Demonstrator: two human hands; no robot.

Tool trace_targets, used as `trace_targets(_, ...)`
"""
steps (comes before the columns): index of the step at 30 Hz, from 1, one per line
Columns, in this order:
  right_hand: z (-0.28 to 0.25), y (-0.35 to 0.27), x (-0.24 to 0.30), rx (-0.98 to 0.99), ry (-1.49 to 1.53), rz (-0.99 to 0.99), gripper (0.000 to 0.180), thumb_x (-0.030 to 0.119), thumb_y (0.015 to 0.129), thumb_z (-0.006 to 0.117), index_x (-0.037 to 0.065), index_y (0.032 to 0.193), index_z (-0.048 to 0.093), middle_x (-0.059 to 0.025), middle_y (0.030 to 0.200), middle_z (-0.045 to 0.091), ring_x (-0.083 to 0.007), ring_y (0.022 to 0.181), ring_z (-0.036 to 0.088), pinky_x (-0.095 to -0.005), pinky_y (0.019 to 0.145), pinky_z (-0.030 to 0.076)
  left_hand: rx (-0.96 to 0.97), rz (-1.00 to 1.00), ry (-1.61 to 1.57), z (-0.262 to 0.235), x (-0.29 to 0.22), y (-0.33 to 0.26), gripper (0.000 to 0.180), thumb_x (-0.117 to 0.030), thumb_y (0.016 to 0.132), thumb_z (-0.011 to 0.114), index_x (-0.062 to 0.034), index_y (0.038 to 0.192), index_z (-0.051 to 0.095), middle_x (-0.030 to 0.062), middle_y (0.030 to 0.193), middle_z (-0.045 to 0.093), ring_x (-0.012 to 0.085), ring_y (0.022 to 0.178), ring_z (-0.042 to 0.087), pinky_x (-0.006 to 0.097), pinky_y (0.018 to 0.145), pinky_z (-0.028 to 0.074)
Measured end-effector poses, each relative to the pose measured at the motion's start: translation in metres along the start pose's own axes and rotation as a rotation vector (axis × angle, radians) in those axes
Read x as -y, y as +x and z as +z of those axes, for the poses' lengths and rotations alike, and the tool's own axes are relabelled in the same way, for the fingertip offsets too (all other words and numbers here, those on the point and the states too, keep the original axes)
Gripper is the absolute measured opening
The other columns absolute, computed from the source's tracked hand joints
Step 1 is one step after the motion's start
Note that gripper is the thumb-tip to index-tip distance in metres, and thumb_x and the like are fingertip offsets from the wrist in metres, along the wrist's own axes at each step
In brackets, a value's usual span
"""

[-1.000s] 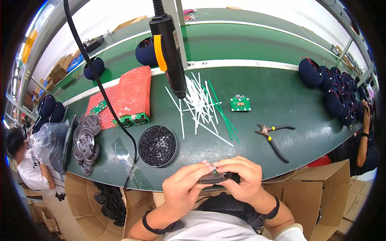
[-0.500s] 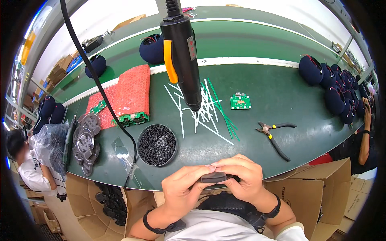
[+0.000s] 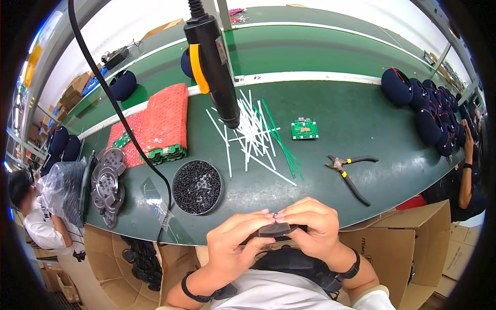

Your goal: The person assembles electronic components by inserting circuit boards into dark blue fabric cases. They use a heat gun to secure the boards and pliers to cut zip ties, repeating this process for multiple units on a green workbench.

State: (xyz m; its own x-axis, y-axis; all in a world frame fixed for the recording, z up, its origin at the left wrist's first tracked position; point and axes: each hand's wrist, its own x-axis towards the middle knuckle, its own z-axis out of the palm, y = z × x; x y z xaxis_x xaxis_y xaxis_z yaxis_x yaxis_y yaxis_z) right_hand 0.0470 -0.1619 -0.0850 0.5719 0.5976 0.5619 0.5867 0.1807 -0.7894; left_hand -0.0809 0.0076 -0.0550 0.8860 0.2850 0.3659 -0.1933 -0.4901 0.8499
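Close to the table's front edge, my left hand (image 3: pixel 235 235) and my right hand (image 3: pixel 315 227) are both closed on one dark flat plastic part (image 3: pixel 275 230). Fingers lie along its far side and thumbs press from below, so much of it is hidden and its exact kind cannot be made out. Left of my hands is a round tin of small black screws (image 3: pixel 198 187). An electric screwdriver (image 3: pixel 214 72) with an orange lever hangs above the table, over white and green strips (image 3: pixel 253 129). Beyond my right hand lie pliers (image 3: pixel 351 173) and a green circuit board (image 3: pixel 305 129).
Red bubble wrap (image 3: pixel 165 116) covers stacked boards at left, beside round grey plastic parts (image 3: pixel 108 186). Dark blue rounded housings (image 3: pixel 398 88) crowd the right end. Cardboard boxes (image 3: pixel 382 253) stand below the table edge. A black cable (image 3: pixel 121 113) hangs at left. Other people sit at both sides.
The hanging screwdriver has swung left in view, and the table scene has shifted slightly left. Both hands keep hold of the dark part, which is tilted a little differently.
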Motion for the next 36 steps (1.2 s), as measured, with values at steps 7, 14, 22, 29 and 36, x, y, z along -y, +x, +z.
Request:
trace_targets(7, -0.002, 0.004, 0.001, 0.084, -0.28, -0.093, 0.027, -0.002, 0.076, 0.082, 0.007, 0.101, 0.08, -0.0049, 0.108, 0.077, -0.0272, 0.106, 0.074, -0.0386, 0.089, 0.06, -0.012, 0.204, 0.372, 0.0, 0.016, -0.004, 0.04, -0.005, 0.073, 0.087, -0.0073, 0.112, 0.081, 0.0096, 0.116, 0.077, 0.0308, 0.112, 0.074, 0.037, 0.09, 0.062)
trace_targets(14, -0.02, 0.004, 0.021, 0.35, -0.389, 0.014, 0.032, 0.004, 0.08, 0.08, 0.008, 0.112, 0.077, -0.0089, 0.116, 0.072, -0.0305, 0.118, 0.068, -0.0423, 0.097, 0.057, 0.083, 0.179, 0.428, 0.002, 0.02, -0.018, 0.047, -0.023, 0.066, 0.093, -0.0083, 0.109, 0.081, 0.0083, 0.116, 0.075, 0.0305, 0.108, 0.072, 0.041, 0.091, 0.061)
trace_targets(22, -0.005, 0.012, 0.002, 0.191, -0.408, 0.071, 0.032, 0.009, 0.08, 0.085, 0.006, 0.111, 0.077, -0.0075, 0.114, 0.073, -0.03, 0.109, 0.068, -0.0412, 0.094, 0.056, 0.085, 0.188, 0.415, 0.002, 0.025, -0.02, 0.047, -0.029, 0.065, 0.093, -0.008, 0.105, 0.082, 0.0083, 0.112, 0.076, 0.0301, 0.107, 0.072, 0.04, 0.09, 0.061)
trace_targets(29, -0.008, 0.017, 0.005, 0.241, -0.406, 0.143, 0.035, 0.013, 0.078, 0.087, 0.008, 0.111, 0.078, -0.0057, 0.114, 0.072, -0.0299, 0.108, 0.066, -0.0414, 0.091, 0.055, 0.109, 0.162, 0.418, -0.001, 0.025, -0.019, 0.047, -0.03, 0.069, 0.092, -0.0122, 0.111, 0.081, 0.0043, 0.118, 0.075, 0.0259, 0.105, 0.072, 0.035, 0.085, 0.061)
trace_targets(36, -0.006, 0.016, 0.006, 0.234, -0.413, 0.158, 0.038, 0.013, 0.078, 0.087, 0.011, 0.115, 0.079, -0.004, 0.113, 0.071, -0.0291, 0.108, 0.065, -0.0407, 0.09, 0.055, 0.112, 0.163, 0.447, -0.001, 0.023, -0.017, 0.047, -0.033, 0.07, 0.092, -0.0134, 0.112, 0.081, 0.0057, 0.124, 0.073, 0.0263, 0.104, 0.071, 0.035, 0.083, 0.061)
